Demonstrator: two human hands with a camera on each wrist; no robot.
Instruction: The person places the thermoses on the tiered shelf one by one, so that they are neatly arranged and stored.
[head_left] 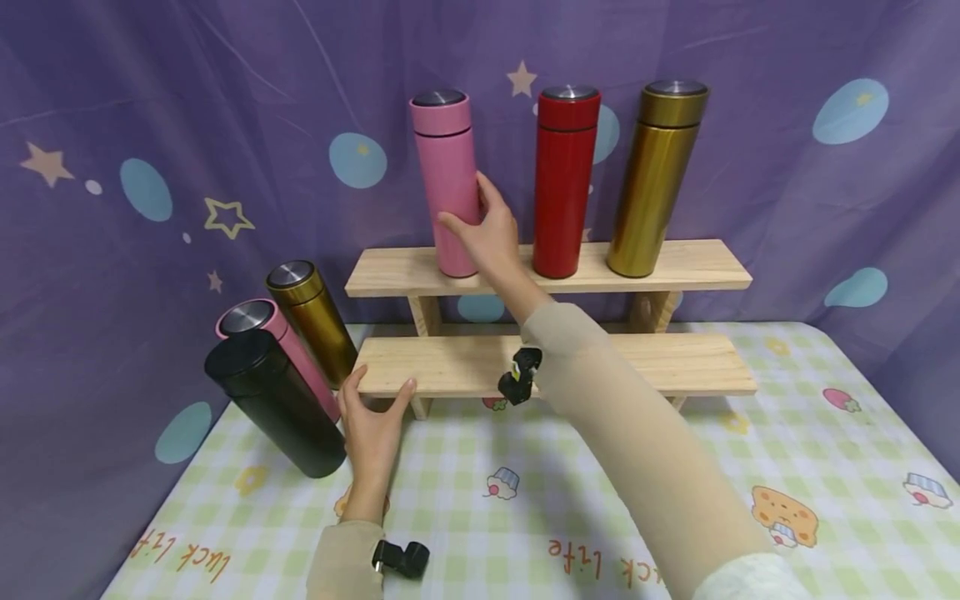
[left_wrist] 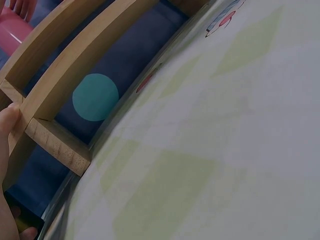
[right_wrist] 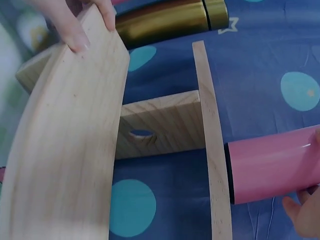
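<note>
- Right hand (head_left: 493, 229) curls round the pink bottle (head_left: 444, 179) standing on the upper shelf (head_left: 386, 271)
- Left hand (head_left: 372, 433), thumb spread wide, grips the lower shelf (head_left: 465, 362) by its end

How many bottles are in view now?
6: a pink bottle, red bottle and gold bottle on the upper shelf; a second gold bottle, second pink bottle and black bottle at left on the table.

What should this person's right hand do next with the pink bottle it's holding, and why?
Probably let go: the right hand grips the pink insulated bottle, whose base seems to rest on the upper wooden shelf, beside the red bottle.
</note>
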